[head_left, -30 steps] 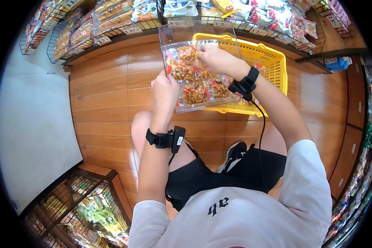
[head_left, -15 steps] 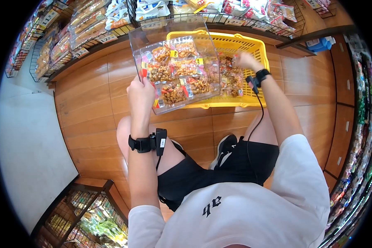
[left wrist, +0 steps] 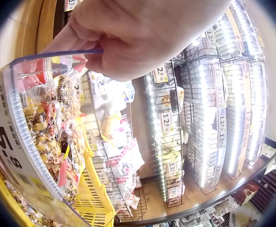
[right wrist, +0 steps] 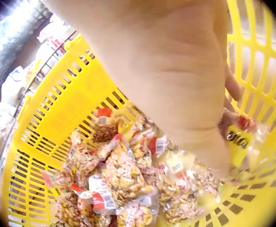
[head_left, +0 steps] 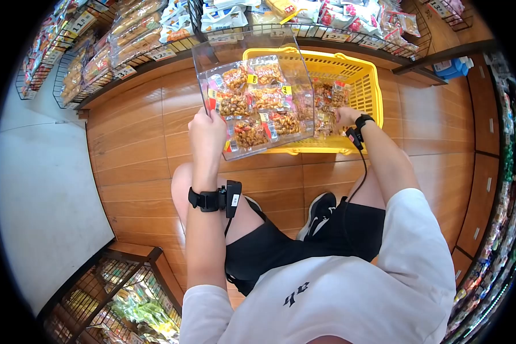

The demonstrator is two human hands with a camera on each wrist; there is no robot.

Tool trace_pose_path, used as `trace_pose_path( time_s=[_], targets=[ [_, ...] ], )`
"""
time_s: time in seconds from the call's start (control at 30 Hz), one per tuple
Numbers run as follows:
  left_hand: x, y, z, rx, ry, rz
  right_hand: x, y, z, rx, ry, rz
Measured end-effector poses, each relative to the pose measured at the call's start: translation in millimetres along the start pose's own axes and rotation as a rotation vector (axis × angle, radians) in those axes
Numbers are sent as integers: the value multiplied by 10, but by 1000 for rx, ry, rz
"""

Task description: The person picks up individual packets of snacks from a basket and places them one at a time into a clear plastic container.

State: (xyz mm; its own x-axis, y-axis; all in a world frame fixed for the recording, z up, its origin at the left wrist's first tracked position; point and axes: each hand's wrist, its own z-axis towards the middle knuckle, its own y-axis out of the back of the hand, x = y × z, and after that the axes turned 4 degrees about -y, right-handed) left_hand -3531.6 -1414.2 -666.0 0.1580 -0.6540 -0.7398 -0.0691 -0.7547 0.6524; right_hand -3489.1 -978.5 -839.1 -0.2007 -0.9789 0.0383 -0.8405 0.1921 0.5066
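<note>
In the head view the left hand (head_left: 208, 139) grips the left edge of a clear tray (head_left: 295, 49) holding several nut snack packets (head_left: 269, 98). The tray overlaps the left part of a yellow basket (head_left: 368, 77). Inside the basket, at its right front, is the right hand (head_left: 345, 116), beside piled packets (head_left: 325, 94). The left wrist view shows the left hand (left wrist: 142, 33) with fingers curled over the tray's rim. From the right wrist, the hand (right wrist: 175, 71) pinches a packet with a yellow label (right wrist: 239, 142), its fingertips partly hidden; other packets (right wrist: 123, 175) lie in the basket (right wrist: 72, 94).
Wire shelves of bagged snacks (head_left: 137, 40) run behind the basket. A white panel (head_left: 46, 166) stands at left, a wire rack (head_left: 135, 304) at lower left, and drawers (head_left: 483, 189) at right. Wooden flooring (head_left: 132, 137) surrounds the crouching person's knees.
The right hand has left the packets in the tray, moved right over the basket and then toward its front. The left hand keeps its grip on the tray, while the head view has shifted.
</note>
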Motion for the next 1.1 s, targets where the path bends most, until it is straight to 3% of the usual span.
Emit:
trace_pose_path(
  time_s=[0.07, 0.1, 0.17, 0.27, 0.33, 0.43, 0.53, 0.63, 0.73, 0.83, 0.93, 1.03, 1.1],
  targets=[
    [13, -1, 3, 4, 7, -34, -131, 172, 55, -144, 55, 183],
    [-4, 7, 3, -3, -1, -50, 36, 382, -169, -127, 16, 356],
    [-42, 9, -29, -14, -13, -81, -61, 558, -76, -352, 234, 248],
    [190, -106, 52, -86, -132, 19, 209, 980, -848, -569, 387, 394],
    [252, -132, 76, -87, -130, 18, 288, 1160, -1192, -556, 388, 668],
    [87, -31, 38, -25, -23, -22, 543, 1351, -1676, -682, 687, 901],
    [-81, 62, -16, 17, 51, -65, 974, 1529, -2070, -710, 882, 867],
    [-16, 23, -12, -9, -19, -40, 1587, 1657, -2302, -568, 843, 753],
    [0, 16, -15, -22, -50, -31, 2031, 1659, -1805, -588, 659, 714],
    [7, 13, -7, -34, -68, -33, 2442, 1732, -1296, -654, 497, 438],
    [50, 1, 10, -37, -82, -30, 2646, 1651, -603, -773, 510, 558],
    [113, -36, 34, -90, -134, -4, 2798, 1665, -394, -591, 432, 699],
    [235, -110, 70, -147, -200, 21, 2865, 1635, -314, -648, 422, 627]
  ],
)
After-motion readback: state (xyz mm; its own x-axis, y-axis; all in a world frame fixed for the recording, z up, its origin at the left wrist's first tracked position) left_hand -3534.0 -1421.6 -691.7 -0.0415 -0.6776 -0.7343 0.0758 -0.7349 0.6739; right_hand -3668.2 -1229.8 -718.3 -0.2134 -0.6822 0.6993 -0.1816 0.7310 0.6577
